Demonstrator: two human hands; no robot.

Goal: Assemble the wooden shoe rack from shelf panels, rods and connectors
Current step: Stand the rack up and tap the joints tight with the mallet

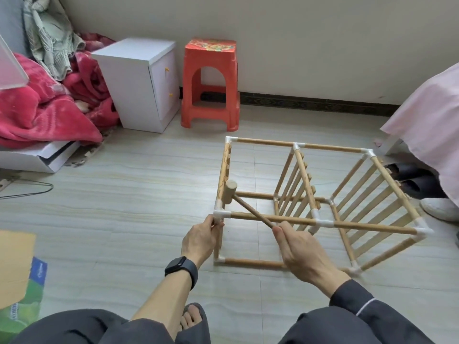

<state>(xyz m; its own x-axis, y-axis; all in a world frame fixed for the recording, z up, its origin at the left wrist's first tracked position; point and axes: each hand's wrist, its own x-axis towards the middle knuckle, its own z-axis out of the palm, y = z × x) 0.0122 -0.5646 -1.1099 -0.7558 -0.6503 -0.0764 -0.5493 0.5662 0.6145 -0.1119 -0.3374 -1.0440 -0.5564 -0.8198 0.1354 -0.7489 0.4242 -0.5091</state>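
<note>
The wooden shoe rack (320, 194) lies on its side on the tiled floor, a frame of rods joined by white connectors, with slatted shelf panels standing upright inside it. My left hand (201, 240) grips the near-left upright rod just under the white corner connector (221, 215). My right hand (299, 252) holds the handle of a small wooden mallet (231, 192). The mallet's head hovers just above that near-left corner, beside the left shelf panel.
A red plastic stool (210, 85) and a white bedside cabinet (140, 83) stand by the far wall. Red blankets (49, 105) pile up at the left. A cardboard box (17, 276) sits near left. A pink-covered bed (427, 115) and shoes (419, 180) are at the right.
</note>
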